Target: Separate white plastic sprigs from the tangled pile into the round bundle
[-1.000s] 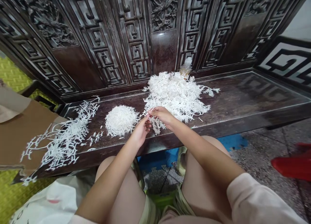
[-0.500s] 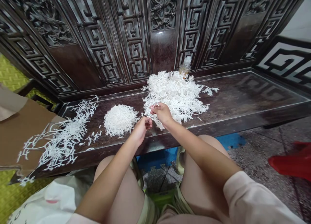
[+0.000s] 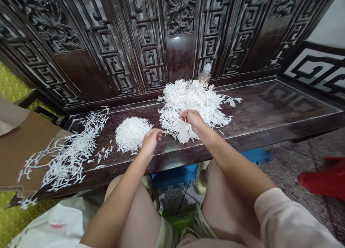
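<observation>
A big heap of white branching plastic pieces point(image 3: 194, 101) lies on the dark wooden bench point(image 3: 269, 111). My right hand point(image 3: 191, 118) rests on the heap's near edge, fingers pinched on a piece of it. My left hand point(image 3: 150, 140) hovers between that heap and a small round pile of tiny white bits point(image 3: 131, 133), fingers curled; whether anything is in them is hidden. A spread of bare white stems point(image 3: 72, 151) covers the bench's left end.
A carved dark wood backrest point(image 3: 151, 43) rises behind the bench. A clear bottle point(image 3: 205, 74) stands behind the big heap. Brown cardboard point(image 3: 21, 147) sits at the left, a white bag point(image 3: 54, 223) by my left knee, something red point(image 3: 323, 181) on the floor at right.
My hands were together over a piece in front of the big heap. They have parted: the right reached up onto the heap, the left drew left toward the small pile.
</observation>
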A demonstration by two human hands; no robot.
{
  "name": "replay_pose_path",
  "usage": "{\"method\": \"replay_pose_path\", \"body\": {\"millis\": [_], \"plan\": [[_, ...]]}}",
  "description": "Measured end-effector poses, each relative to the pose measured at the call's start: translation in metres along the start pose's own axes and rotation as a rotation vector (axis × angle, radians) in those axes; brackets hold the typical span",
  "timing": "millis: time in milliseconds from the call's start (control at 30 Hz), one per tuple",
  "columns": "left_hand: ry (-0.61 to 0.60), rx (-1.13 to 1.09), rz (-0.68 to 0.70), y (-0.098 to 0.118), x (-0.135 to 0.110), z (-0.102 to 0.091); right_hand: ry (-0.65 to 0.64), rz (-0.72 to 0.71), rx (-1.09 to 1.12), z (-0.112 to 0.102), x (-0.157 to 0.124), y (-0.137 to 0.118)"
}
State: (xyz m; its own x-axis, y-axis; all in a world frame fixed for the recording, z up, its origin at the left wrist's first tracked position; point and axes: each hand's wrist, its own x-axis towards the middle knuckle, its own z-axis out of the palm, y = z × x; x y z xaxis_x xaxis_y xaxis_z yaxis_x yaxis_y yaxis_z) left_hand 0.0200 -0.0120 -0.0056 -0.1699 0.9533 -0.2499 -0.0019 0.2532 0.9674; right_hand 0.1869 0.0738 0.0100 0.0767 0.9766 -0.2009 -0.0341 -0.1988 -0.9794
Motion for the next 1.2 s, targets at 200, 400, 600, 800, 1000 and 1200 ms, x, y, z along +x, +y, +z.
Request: {"method": "replay_pose_path", "body": {"millis": [200, 400, 600, 800, 1000, 1200], "plan": [[0.438, 0.180, -0.076, -0.012, 0.054, -0.062, -0.160, 0.019, -0.084, 0.018, -0.025, -0.001], [0.593, 0.349, -0.190, -0.018, 0.048, -0.056, -0.190, 0.074, -0.058, 0.024, -0.026, 0.004], [0.248, 0.615, 0.227, -0.012, 0.016, -0.005, -0.219, 0.132, 0.011, 0.025, -0.026, 0.004], [-0.003, 0.245, 0.086, -0.011, -0.014, 0.025, -0.293, 0.190, 0.133, 0.027, -0.032, 0.003], [-0.009, -0.028, 0.128, -0.006, -0.011, 0.022, -0.374, 0.271, 0.256, 0.034, -0.041, 0.002], [-0.026, -0.044, 0.123, -0.006, -0.005, 0.019, -0.450, 0.193, 0.206, 0.036, -0.044, 0.005]]}}
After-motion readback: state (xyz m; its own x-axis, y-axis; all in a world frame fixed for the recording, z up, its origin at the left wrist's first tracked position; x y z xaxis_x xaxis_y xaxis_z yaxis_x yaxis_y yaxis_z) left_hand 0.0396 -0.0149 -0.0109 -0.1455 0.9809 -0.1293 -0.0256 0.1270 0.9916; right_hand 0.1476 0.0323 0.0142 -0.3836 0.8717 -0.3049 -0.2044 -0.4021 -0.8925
